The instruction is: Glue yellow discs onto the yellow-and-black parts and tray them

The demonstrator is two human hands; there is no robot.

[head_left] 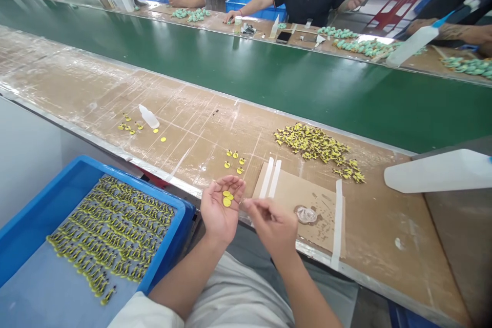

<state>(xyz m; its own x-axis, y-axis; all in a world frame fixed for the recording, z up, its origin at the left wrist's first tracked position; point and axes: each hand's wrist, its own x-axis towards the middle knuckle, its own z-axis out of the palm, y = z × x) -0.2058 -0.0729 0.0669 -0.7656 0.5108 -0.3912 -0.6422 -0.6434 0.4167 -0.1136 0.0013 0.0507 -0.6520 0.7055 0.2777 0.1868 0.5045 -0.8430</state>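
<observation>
My left hand (222, 210) is turned palm up and cupped, with three small yellow discs (227, 202) lying in it. Close beside its fingertips, my right hand (273, 220) has thumb and fingers pinched together; whatever may be between them is too small to make out. Past my hands, several yellow discs with small dark pieces on them (240, 169) stand on the brown table. A heap of small yellow-and-dark pieces (313, 142) lies to the right. A cardboard sheet (286, 189) taped down with white strips carries a whitish, wet-looking blob (306, 214).
At lower left, a blue tray (82, 164) holds rows of yellow-and-dark assembled pieces (115, 225). A small white bottle (148, 117) lies among discs; a larger white bottle (434, 170) is at right. Beyond the table runs a green conveyor belt (230, 69), with co-workers handling mint-green pieces across it.
</observation>
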